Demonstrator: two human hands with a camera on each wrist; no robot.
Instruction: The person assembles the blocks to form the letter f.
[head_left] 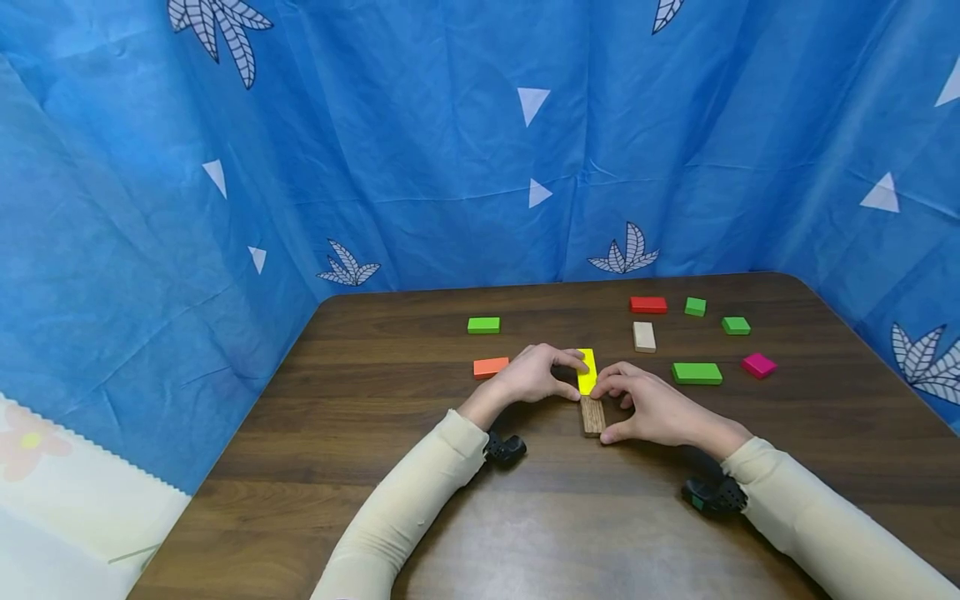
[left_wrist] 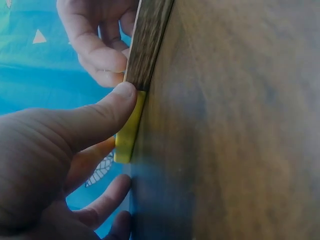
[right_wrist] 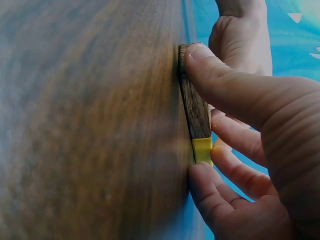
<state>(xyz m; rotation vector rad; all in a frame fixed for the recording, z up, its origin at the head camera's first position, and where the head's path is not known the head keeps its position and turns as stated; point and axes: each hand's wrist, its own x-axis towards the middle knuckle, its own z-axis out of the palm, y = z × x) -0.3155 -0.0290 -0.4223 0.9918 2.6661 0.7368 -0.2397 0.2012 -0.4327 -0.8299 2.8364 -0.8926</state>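
A yellow block (head_left: 588,382) and a brown wood-grain block (head_left: 592,417) lie flat on the table, end to end, in the middle of the head view. My left hand (head_left: 534,373) pinches the yellow block, its thumb on the left side near the joint and a finger toward the far end. From the right, my right hand (head_left: 654,410) holds the brown block between thumb and finger. In the right wrist view its thumb presses near one end of the brown block (right_wrist: 196,102). The yellow block (left_wrist: 130,131) meets the brown one in the left wrist view.
An orange block (head_left: 491,367) and a lime block (head_left: 483,325) lie left of the pair. To the right are a cream block (head_left: 643,337), a red block (head_left: 648,305), a magenta block (head_left: 759,365) and several green blocks (head_left: 697,373). A blue curtain (head_left: 450,150) hangs behind the table.
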